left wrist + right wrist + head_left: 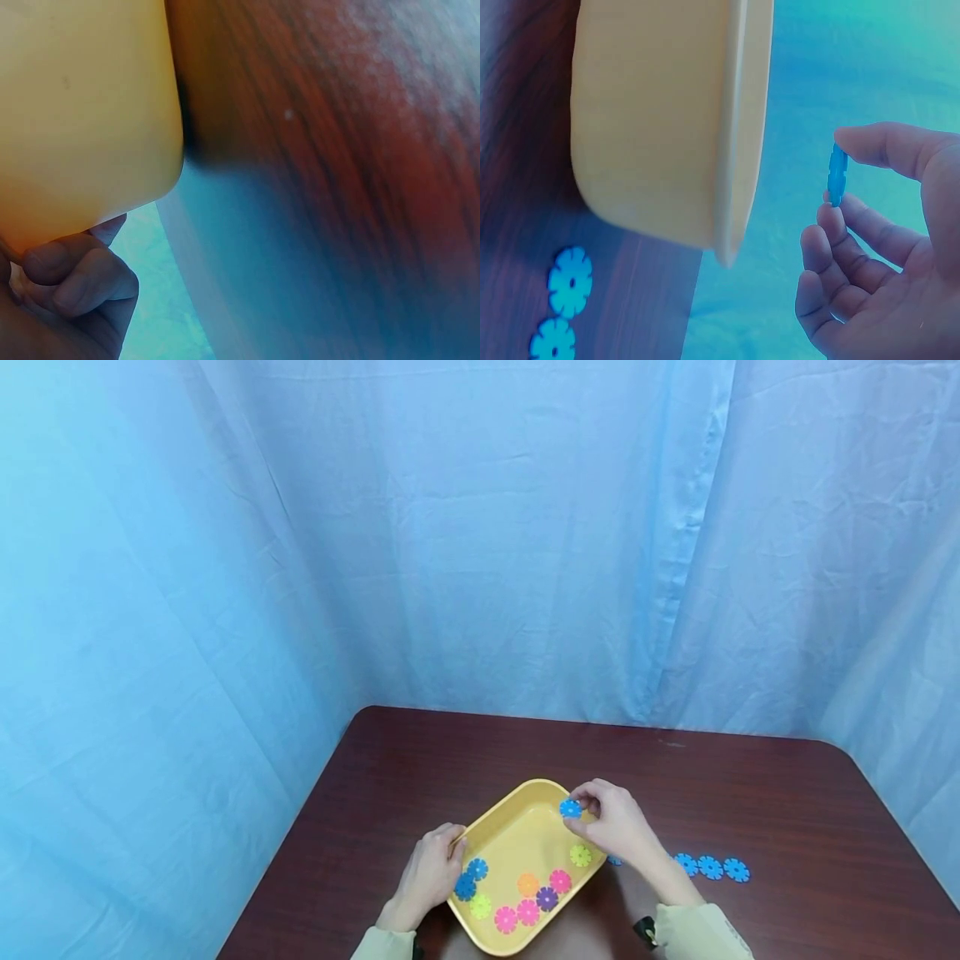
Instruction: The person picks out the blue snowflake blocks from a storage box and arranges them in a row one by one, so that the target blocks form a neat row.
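Observation:
My left hand point(431, 867) grips the left rim of a yellow plastic tub point(491, 820), which stands tilted off the table's near edge line. The left wrist view shows curled fingers point(90, 281) at the tub's edge. Over the tub's far right corner, my right hand point(617, 820) pinches a blue snowflake disc point(570, 808) between thumb and fingertips; the right wrist view has this disc point(837, 175) edge-on. Inside the tub lie several more discs: blue point(465, 887), yellow-green point(581, 855), orange point(528, 884), pink point(506, 919) and purple point(547, 898).
Right of the tub, blue discs point(710, 867) lie in a row on the dark red-brown table point(450, 760), part of the row hidden behind my right arm. Light blue curtains point(480, 543) hang around the table's back and sides.

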`<state>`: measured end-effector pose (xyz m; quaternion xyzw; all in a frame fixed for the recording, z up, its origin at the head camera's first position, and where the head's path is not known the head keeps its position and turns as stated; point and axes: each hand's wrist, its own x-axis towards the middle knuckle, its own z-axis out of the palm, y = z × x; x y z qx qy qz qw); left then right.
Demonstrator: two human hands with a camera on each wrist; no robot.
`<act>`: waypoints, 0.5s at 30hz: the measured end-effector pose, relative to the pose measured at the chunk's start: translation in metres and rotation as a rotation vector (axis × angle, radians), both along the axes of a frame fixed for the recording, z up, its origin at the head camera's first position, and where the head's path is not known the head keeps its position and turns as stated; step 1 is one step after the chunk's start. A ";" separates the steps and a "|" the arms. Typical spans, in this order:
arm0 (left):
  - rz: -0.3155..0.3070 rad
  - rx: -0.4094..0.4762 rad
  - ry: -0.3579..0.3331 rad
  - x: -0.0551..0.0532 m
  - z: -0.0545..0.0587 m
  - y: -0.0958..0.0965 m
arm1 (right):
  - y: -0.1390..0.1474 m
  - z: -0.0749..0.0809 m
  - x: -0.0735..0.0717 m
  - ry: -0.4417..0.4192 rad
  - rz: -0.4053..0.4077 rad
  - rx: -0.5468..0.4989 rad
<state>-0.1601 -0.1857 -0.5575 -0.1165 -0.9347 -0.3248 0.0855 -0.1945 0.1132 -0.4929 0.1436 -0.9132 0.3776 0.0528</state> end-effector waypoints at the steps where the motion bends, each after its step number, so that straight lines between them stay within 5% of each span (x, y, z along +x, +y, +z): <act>1: 0.001 0.001 -0.001 0.000 0.000 0.000 | 0.002 0.000 0.000 0.001 -0.001 -0.006; 15: 0.007 0.008 -0.027 0.000 0.000 -0.001 | 0.037 -0.005 0.002 0.003 -0.041 0.010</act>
